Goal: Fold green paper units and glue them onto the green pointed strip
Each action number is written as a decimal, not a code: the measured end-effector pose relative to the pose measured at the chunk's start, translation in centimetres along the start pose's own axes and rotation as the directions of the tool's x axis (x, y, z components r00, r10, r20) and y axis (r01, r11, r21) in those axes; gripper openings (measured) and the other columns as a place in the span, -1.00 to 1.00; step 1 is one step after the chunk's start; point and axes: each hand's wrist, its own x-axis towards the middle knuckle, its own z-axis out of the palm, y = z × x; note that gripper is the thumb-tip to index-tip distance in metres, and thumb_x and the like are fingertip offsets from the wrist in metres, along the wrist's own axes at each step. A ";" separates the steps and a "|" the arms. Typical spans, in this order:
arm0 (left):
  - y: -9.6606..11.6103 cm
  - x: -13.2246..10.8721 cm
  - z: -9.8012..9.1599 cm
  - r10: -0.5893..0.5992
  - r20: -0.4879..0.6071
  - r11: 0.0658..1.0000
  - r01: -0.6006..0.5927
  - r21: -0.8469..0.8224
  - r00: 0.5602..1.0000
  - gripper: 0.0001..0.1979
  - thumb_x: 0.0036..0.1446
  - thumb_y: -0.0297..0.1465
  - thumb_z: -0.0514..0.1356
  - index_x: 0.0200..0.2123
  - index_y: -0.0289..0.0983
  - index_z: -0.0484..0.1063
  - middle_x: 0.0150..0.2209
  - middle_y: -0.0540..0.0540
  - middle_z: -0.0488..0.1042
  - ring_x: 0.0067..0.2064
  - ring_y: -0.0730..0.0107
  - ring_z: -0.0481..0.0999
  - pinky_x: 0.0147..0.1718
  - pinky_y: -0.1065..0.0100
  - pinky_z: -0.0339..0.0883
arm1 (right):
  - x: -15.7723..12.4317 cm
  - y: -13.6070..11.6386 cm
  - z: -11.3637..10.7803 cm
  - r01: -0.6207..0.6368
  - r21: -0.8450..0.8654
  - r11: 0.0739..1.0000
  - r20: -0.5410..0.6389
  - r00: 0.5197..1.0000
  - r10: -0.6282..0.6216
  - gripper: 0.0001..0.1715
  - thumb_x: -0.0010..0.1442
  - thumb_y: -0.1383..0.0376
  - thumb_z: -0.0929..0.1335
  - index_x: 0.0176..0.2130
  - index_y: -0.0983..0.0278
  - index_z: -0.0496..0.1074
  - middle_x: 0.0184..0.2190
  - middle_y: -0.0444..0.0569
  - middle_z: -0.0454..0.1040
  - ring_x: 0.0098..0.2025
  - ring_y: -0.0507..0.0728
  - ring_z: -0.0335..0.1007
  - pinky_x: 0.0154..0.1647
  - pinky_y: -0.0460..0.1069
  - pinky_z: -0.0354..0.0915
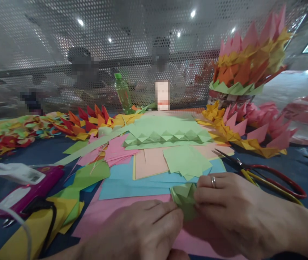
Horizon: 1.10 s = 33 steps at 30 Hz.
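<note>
A small folded piece of green paper is held between my hands, low over pink paper. My left hand is closed on its lower left edge, the thumb mostly hidden. With bent fingers my right hand, a ring on one finger, grips its right side. Just beyond lies a loose stack of light green paper squares on blue sheets and peach sheets. Farther back a row of folded green points runs along pale green paper. Red-and-yellow-handled scissors lie open-bladed beyond my right wrist.
A purple power strip with plugs and cables lies at left, near yellow paper. Folded paper petals and a tiered paper lotus stand farther back. A green bottle stands before a perforated metal screen.
</note>
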 end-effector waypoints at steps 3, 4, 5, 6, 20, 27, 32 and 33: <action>-0.5 0.2 0.2 -0.002 0.005 1.000 0.002 -0.011 1.000 -0.90 0.38 -0.41 0.25 -0.11 -0.33 0.49 -0.14 -0.09 0.58 -0.13 0.24 0.57 -0.12 0.29 0.48 | -0.1 0.2 -0.2 0.011 0.013 1.000 -0.038 0.999 -0.011 -0.82 0.15 0.45 0.27 -0.43 0.28 0.41 -0.44 -0.02 0.43 -0.40 0.13 0.18 -0.37 0.07 0.17; -0.7 0.2 0.2 0.008 0.001 1.000 -0.008 -0.005 1.000 -0.89 0.40 -0.39 0.24 -0.11 -0.32 0.49 -0.15 -0.09 0.59 -0.14 0.25 0.58 -0.12 0.29 0.49 | -0.1 0.2 -0.2 -0.002 0.030 1.000 -0.070 0.998 0.004 -0.79 0.18 0.47 0.26 -0.41 0.30 0.43 -0.42 -0.01 0.45 -0.39 0.14 0.21 -0.37 0.06 0.18; -0.8 0.3 0.2 0.022 -0.007 1.000 -0.022 0.011 1.000 -0.87 0.42 -0.38 0.21 -0.10 -0.33 0.50 -0.15 -0.09 0.59 -0.13 0.25 0.58 -0.10 0.30 0.49 | -0.1 0.3 -0.3 -0.027 0.048 0.999 -0.110 0.993 0.032 -0.76 0.20 0.49 0.24 -0.37 0.31 0.46 -0.39 0.01 0.47 -0.36 0.14 0.26 -0.35 0.05 0.20; -0.8 0.2 0.2 0.036 -0.023 0.999 -0.035 0.033 0.999 -0.84 0.45 -0.36 0.17 -0.07 -0.33 0.50 -0.15 -0.10 0.60 -0.12 0.24 0.59 -0.08 0.29 0.49 | -0.1 0.4 -0.3 -0.060 0.065 0.996 -0.150 0.986 0.069 -0.73 0.22 0.52 0.23 -0.32 0.32 0.48 -0.34 0.02 0.50 -0.31 0.14 0.30 -0.31 0.04 0.23; -0.4 -0.2 -0.1 0.070 -0.076 0.986 -0.057 0.155 0.995 -0.80 0.44 -0.31 0.19 -0.14 -0.32 0.54 -0.26 -0.11 0.60 -0.16 0.26 0.61 -0.08 0.32 0.54 | 0.1 0.7 -0.7 -0.196 0.229 0.953 0.001 0.980 0.201 -0.55 0.10 0.66 0.25 -0.11 0.31 0.46 -0.08 0.05 0.44 -0.09 0.16 0.34 -0.04 0.05 0.33; 0.1 -0.2 -0.2 0.108 -0.264 0.975 -0.051 0.216 0.958 -0.74 0.49 -0.42 0.07 -0.09 -0.34 0.57 -0.15 -0.13 0.65 -0.11 0.25 0.64 -0.06 0.27 0.57 | 0.4 0.7 -0.7 -0.205 0.229 0.952 -0.004 0.977 0.211 -0.75 0.19 0.59 0.28 -0.27 0.26 0.37 -0.30 -0.06 0.42 -0.24 0.11 0.29 -0.20 -0.02 0.22; 0.3 0.5 -0.9 0.134 -0.283 0.968 -0.065 0.243 0.950 -0.76 0.48 -0.45 0.08 -0.06 -0.33 0.57 -0.09 -0.12 0.65 -0.07 0.30 0.63 -0.03 0.32 0.56 | 0.5 0.2 -0.3 -0.187 0.293 0.938 -0.065 0.975 0.215 -0.77 0.16 0.57 0.31 -0.25 0.27 0.39 -0.34 -0.11 0.44 -0.30 0.06 0.28 -0.29 -0.06 0.19; 0.3 0.6 -1.0 0.134 -0.259 0.967 -0.069 0.244 0.956 -0.76 0.48 -0.46 0.08 -0.04 -0.34 0.57 -0.09 -0.13 0.64 -0.07 0.29 0.63 -0.03 0.31 0.56 | 0.5 0.0 -0.2 -0.200 0.314 0.928 -0.066 0.971 0.231 -0.78 0.18 0.56 0.32 -0.24 0.27 0.40 -0.33 -0.11 0.45 -0.29 0.04 0.30 -0.29 -0.08 0.19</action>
